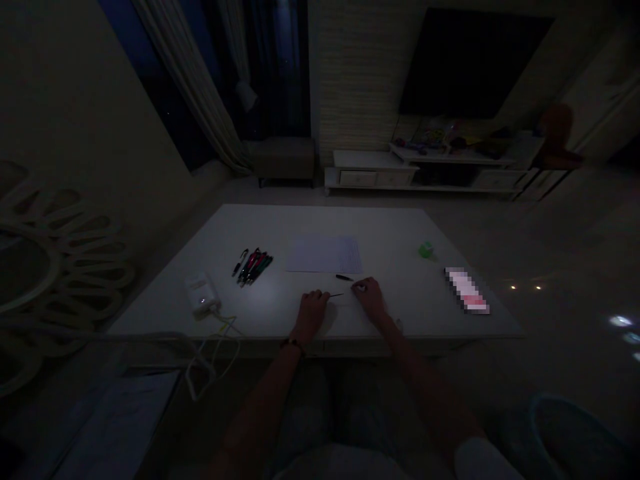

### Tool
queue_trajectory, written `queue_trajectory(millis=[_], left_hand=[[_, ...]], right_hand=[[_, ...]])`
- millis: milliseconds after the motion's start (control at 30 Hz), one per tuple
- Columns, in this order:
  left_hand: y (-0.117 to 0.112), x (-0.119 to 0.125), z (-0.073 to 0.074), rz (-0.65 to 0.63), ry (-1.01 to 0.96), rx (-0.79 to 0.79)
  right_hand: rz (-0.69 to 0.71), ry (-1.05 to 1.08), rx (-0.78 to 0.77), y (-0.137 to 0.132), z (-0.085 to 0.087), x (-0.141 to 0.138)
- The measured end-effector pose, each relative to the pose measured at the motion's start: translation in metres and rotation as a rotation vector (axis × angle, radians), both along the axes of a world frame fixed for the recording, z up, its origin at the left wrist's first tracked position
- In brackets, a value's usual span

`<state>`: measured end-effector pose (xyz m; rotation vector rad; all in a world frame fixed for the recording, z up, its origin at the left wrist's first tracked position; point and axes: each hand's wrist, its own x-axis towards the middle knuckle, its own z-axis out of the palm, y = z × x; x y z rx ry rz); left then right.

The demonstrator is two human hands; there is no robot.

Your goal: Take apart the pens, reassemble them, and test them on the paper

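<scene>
My left hand (313, 315) rests curled on the white table (395, 230), and a thin dark rod (337, 295), perhaps a pen refill, sticks out of it to the right. My right hand (370, 299) lies close by, its fingertips pinching a small white piece (359, 287). Just beyond the hands lies a short black pen part (344, 277). A sheet of printed paper (324, 255) lies farther up the table, and a bunch of black and red pens (253, 265) lies to its left.
A white plug-in device (203, 295) sits at the table's left side, its pale cable (213, 363) hanging over the front edge. A small green object (426, 249) and a pixelated pink-and-white item (467, 290) lie on the right. A low white cabinet (420, 175) stands behind.
</scene>
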<state>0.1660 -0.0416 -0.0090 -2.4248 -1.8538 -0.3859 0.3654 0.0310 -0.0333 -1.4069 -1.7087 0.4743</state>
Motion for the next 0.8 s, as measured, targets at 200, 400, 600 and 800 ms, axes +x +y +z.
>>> queue_trajectory(millis=[200,400,600,800], left_hand=[[0.000,-0.001,0.000,-0.008,0.012,-0.005],[0.000,0.000,0.000,-0.027,0.016,0.021],[-0.001,0.000,0.001,-0.051,-0.002,0.010],[0.002,-0.001,-0.007,-0.038,-0.072,0.045]], right_hand=[[0.010,-0.010,-0.007,0.009,0.001,-0.021],[0.184,0.037,0.005,-0.027,-0.002,-0.019],[0.250,0.070,0.017,-0.034,0.000,-0.022],[0.067,0.050,-0.007,-0.024,-0.005,0.033]])
